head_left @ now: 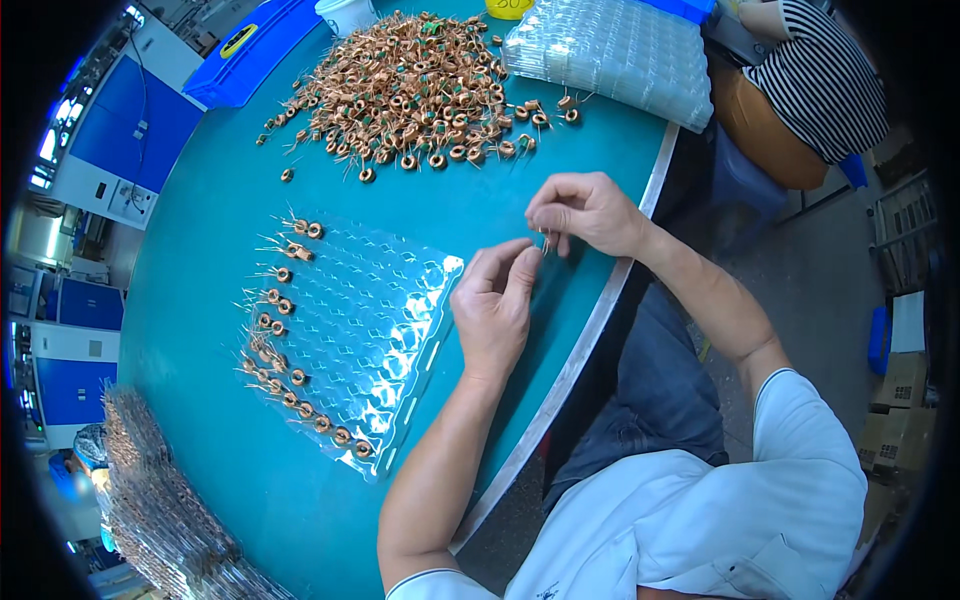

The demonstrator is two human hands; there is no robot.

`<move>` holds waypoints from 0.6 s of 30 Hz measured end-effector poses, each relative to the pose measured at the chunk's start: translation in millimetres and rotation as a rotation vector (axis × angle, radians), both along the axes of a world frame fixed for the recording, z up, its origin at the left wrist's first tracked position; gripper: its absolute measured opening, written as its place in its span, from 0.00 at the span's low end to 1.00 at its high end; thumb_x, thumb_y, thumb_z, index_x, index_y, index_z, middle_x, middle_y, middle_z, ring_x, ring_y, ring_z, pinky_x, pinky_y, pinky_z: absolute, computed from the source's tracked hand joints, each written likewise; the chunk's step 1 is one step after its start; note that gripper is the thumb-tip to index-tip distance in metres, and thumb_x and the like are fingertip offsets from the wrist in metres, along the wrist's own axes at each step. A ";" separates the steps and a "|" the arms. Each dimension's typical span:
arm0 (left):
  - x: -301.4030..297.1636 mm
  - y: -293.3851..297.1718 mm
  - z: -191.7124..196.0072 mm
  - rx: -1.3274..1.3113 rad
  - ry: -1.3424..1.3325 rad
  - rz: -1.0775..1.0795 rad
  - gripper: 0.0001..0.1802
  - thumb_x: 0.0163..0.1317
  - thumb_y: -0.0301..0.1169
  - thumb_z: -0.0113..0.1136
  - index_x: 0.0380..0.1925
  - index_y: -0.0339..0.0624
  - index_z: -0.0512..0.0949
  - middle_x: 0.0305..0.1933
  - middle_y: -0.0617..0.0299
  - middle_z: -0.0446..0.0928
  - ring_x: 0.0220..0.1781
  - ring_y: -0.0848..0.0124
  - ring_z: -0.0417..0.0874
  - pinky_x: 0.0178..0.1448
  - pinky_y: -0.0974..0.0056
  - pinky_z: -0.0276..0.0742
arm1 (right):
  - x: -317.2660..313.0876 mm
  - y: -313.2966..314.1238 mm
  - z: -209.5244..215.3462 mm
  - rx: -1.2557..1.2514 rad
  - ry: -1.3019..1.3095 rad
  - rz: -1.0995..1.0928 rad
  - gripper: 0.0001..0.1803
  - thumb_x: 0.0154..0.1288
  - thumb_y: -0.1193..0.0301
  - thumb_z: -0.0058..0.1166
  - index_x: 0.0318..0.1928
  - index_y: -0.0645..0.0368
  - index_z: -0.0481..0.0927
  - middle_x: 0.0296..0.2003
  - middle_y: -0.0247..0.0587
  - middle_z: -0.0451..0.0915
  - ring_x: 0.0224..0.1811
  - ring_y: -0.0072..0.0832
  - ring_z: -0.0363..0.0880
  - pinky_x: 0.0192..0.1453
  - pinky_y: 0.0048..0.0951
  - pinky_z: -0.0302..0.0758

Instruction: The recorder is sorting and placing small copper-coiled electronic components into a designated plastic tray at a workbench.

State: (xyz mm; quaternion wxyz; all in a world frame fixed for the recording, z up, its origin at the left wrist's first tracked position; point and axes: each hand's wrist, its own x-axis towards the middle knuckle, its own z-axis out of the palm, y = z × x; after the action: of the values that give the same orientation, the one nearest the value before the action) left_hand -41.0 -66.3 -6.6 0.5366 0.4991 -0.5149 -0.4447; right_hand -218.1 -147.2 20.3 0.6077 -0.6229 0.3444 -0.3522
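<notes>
My left hand (492, 300) and my right hand (585, 212) meet above the teal table (210, 230), fingertips pinching a small coil part (545, 241) by its thin wire leads. The part itself is mostly hidden by my fingers. Just left of my left hand lies a clear plastic blister tray (370, 320) with several copper ring coils (280, 340) set along its left edge. A large heap of loose copper coils (410, 90) lies at the far side of the table.
A stack of clear blister trays (615, 55) sits at the far right, a blue bin (250, 50) at the far left. More filled trays (160, 500) are piled at the near left. Another person in a striped shirt (825, 75) sits beyond the table's edge.
</notes>
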 end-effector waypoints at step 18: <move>-7.5 3.6 13.8 -0.237 -0.337 0.060 0.08 0.63 0.29 0.65 0.41 0.39 0.83 0.28 0.56 0.77 0.27 0.67 0.78 0.31 0.63 0.73 | -20.4 3.2 -12.2 0.069 0.000 0.128 0.10 0.61 0.75 0.66 0.42 0.66 0.82 0.34 0.34 0.78 0.30 0.18 0.79 0.31 0.18 0.78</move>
State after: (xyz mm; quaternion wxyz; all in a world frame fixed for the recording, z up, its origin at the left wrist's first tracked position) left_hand -48.5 -62.7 7.2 0.5108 0.5148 -0.6312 -0.2751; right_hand -238.5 -144.0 8.0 0.6501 -0.6223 0.3160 -0.3003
